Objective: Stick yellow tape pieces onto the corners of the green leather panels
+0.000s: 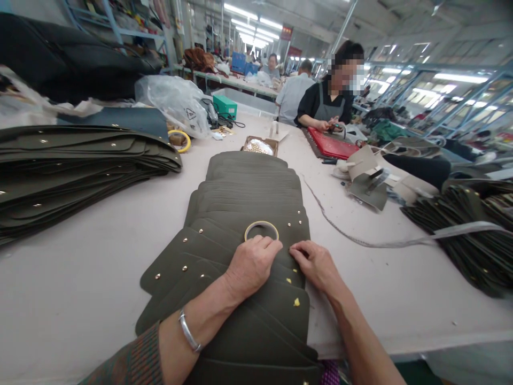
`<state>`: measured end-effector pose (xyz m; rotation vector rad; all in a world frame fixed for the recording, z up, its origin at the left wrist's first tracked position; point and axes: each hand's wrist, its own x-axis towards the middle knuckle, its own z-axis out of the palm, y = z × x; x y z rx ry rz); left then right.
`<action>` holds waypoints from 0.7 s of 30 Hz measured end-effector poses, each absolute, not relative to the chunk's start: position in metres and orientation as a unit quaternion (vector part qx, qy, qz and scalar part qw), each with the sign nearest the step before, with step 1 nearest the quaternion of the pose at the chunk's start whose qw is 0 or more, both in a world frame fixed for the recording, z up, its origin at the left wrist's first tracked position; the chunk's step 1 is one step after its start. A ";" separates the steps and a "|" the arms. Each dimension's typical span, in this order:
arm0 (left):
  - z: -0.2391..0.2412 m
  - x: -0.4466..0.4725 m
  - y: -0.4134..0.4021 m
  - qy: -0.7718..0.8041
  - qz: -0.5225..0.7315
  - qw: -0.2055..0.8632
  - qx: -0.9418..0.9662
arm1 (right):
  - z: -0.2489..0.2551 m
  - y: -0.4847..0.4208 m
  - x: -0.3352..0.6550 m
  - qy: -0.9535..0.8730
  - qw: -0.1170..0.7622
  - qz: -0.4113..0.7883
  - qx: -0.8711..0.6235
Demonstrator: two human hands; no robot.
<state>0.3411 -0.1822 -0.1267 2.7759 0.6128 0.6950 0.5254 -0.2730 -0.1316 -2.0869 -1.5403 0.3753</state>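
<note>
We see the left hand (253, 264) curled over the near edge of a round, yellow-rimmed roll of tape (261, 223), whose far rim shows just beyond the knuckles. The right hand (318, 262) is near it but apart, fingers bent, with the tips of thumb and forefinger close together at the right side of the work; we cannot tell whether they pinch anything.

Beneath the roll we find a long, overlapping row of flat, dark olive, round-cornered panels (248, 198), running away from us along the middle of a pale, smooth counter (80, 289). The nearer panels fan out leftward, and several carry small, shiny metal studs (185, 240). Little yellow scraps (296, 302) (the largest sits nearest to us) dot their right side. A silver-coloured bangle (189, 331) circles the left wrist.

Just past the row's far end, we notice a small, open brown box (275, 147) of shiny pieces. To the left rises a thick stack of studded olive sheets (100, 166), with a crumpled clear plastic bag (172, 104) and a green box (225, 107) beyond. Across from us, a person in a dark top and grey apron (331, 104) works beside a flat, glossy red item (332, 144).
</note>
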 end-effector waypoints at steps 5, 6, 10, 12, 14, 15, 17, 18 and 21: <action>-0.129 0.339 -0.181 0.147 0.276 0.150 0.938 | -0.115 -0.289 0.521 -0.561 0.283 0.207 -0.750; -0.130 0.339 -0.182 0.135 0.284 0.152 0.937 | -0.113 -0.291 0.517 -0.560 0.320 0.187 -0.741; -0.131 0.340 -0.185 0.116 0.313 0.150 0.931 | -0.108 -0.293 0.500 -0.602 0.423 0.125 -0.666; -0.132 0.342 -0.186 0.122 0.321 0.151 0.927 | -0.108 -0.290 0.495 -0.640 0.422 0.095 -0.636; -0.132 0.342 -0.187 0.129 0.319 0.157 0.926 | -0.109 -0.288 0.492 -0.666 0.412 0.069 -0.618; -0.133 0.343 -0.187 0.132 0.316 0.161 0.926 | -0.110 -0.287 0.491 -0.673 0.407 0.059 -0.614; -0.133 0.343 -0.188 0.137 0.311 0.168 0.925 | -0.114 -0.286 0.491 -0.676 0.401 0.041 -0.618; -0.133 0.343 -0.189 0.141 0.309 0.172 0.925 | -0.116 -0.285 0.491 -0.673 0.398 0.028 -0.622; -0.132 0.344 -0.190 0.150 0.294 0.192 0.924 | -0.123 -0.286 0.490 -0.661 0.392 -0.020 -0.639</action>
